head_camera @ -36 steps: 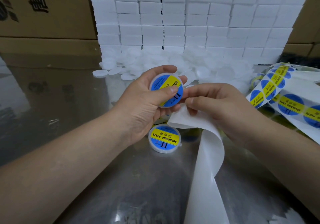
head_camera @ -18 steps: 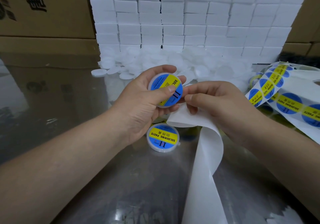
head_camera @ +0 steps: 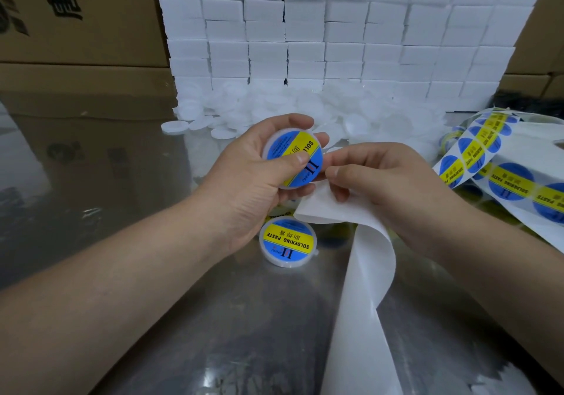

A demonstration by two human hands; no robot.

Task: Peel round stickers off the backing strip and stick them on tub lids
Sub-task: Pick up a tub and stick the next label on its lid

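Note:
My left hand [head_camera: 244, 187] holds a white tub lid [head_camera: 294, 158] that carries a round blue and yellow sticker, with the thumb pressed across the sticker. Just to its right, my right hand [head_camera: 387, 190] pinches the white backing strip [head_camera: 363, 287], whose bare stretch curls down toward the near edge. The strip's stickered part [head_camera: 488, 162] runs off to the right. A second stickered lid [head_camera: 288, 242] lies flat on the shiny table below my left hand.
A heap of plain white lids [head_camera: 290, 107] lies behind my hands, in front of a wall of stacked white boxes [head_camera: 335, 28]. Cardboard cartons [head_camera: 76, 16] stand at the back left and right. The table top [head_camera: 229, 333] is reflective metal.
Both hands have stayed almost in place. The left thumb has slid slightly across the sticker on the held lid.

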